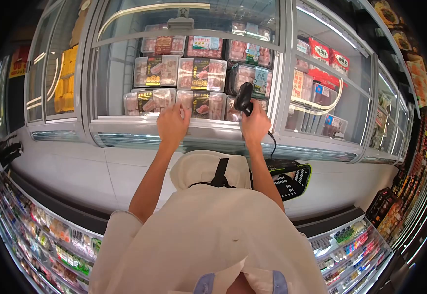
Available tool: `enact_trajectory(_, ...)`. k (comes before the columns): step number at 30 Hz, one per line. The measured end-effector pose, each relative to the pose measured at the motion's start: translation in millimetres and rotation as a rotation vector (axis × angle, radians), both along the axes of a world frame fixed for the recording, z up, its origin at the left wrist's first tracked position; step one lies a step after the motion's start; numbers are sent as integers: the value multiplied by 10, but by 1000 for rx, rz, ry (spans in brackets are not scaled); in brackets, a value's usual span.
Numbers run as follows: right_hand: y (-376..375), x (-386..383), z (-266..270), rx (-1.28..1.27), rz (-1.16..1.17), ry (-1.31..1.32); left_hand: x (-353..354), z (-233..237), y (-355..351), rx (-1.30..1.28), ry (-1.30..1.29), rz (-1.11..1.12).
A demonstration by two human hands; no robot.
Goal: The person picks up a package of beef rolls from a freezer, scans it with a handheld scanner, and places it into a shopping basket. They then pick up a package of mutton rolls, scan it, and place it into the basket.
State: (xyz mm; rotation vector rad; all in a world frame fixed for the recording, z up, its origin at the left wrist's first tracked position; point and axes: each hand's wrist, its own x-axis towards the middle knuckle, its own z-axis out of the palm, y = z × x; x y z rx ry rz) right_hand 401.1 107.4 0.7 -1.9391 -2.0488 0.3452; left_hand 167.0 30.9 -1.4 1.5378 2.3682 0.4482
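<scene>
My right hand (256, 122) is wrapped round a black handheld barcode scanner (244, 98). The scanner's head points into the freezer, over the packs on the right, and a thin black cable hangs from its lower end. My left hand (172, 125) is at the freezer's front edge, fingers loosely bent and apart, near two front packs. One is a clear pack of rolled meat slices (150, 101); the other is a similar meat pack (202, 104) with a dark label. Whether the fingertips touch either pack is hard to tell.
The chest freezer (174, 122) has sliding glass lids and metal frames. Stacked meat packs (201, 73) stand behind the front row. Red bags (319, 50) lie in the right compartment. A black and green basket (292, 181) is by my right side. Stocked shelves (51, 230) run behind me.
</scene>
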Motion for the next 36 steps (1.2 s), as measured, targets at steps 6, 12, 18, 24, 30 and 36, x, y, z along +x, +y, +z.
enact_trajectory(6,14,14,1,-81,11,12,-14,-25,3,-54,-8,-54)
enact_trajectory(12,21,27,35,-125,9,-31,-3,-31,-5,-101,40,-58)
enact_trajectory(18,31,30,14,-122,8,-39,-31,-23,-4,-146,-3,-76)
enact_trajectory(24,33,25,42,-98,17,-29,-43,-3,23,-194,-34,-125)
enact_trajectory(30,33,11,50,-30,42,0,-65,54,128,-181,-270,-172)
enact_trajectory(36,47,41,4,-119,36,34,-121,-807,630,-170,-338,-402)
